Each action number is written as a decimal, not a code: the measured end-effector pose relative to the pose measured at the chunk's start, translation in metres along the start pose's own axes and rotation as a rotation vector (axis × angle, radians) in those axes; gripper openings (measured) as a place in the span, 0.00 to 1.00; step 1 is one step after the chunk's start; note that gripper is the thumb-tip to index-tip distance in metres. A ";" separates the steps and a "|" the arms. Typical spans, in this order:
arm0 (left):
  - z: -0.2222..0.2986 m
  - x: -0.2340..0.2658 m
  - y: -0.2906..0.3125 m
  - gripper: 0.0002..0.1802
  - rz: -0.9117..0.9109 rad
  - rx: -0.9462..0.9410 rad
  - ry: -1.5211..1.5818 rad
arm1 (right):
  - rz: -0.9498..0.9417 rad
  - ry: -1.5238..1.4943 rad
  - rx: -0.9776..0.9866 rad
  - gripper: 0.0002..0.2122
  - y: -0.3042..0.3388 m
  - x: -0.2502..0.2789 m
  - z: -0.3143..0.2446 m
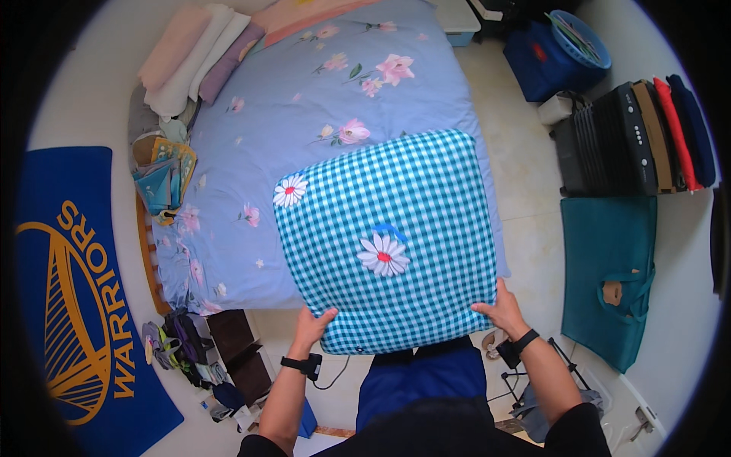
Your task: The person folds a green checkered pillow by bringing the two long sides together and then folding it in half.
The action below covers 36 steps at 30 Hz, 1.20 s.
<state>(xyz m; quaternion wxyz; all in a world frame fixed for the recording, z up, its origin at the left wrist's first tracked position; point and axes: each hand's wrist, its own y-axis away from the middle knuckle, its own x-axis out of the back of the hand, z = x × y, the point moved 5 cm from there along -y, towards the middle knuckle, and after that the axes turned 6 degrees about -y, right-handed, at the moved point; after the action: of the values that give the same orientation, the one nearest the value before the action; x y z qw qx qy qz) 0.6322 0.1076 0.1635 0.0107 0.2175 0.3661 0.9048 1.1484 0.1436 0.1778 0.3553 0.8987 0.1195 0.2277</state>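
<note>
A large padded cushion (426,198), covered in teal-and-white checks with white daisies, lies partly on the bed with its near edge past the mattress, in front of my body. My left hand (311,326) grips its near left corner, thumb on top and fingers hidden beneath. At the near right corner, my right hand (504,311) holds it the same way. Under the cushion spreads a blue-grey floral bedsheet (251,175). A dark band with a small box is strapped around each wrist, and a thin cable (333,378) hangs by the left one.
Folded bedding (190,57) is piled at the bed's far left. A blue banner (84,289) hangs on the left wall. Shelves with clothes (194,354) stand near left. Along the right are a black case (609,141), a teal flat bag (605,251) and a folding stool (544,404).
</note>
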 end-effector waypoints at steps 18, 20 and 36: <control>0.114 -0.082 0.017 0.83 -0.070 -0.730 -1.156 | 0.191 0.511 0.054 0.53 -0.003 -0.023 -0.004; 0.113 -0.090 0.003 0.85 -0.088 -0.694 -1.252 | 0.263 0.567 0.298 0.56 -0.007 -0.029 -0.050; 0.100 -0.094 -0.010 0.77 -0.043 -0.556 -1.284 | -0.254 1.167 0.050 0.76 -0.064 -0.118 -0.124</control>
<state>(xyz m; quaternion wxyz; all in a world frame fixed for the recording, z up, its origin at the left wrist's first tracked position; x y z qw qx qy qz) 0.7559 0.1638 0.1841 0.2978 0.6911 0.0464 0.6569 0.9815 0.2170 0.1751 0.2340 0.6119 0.4070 0.6366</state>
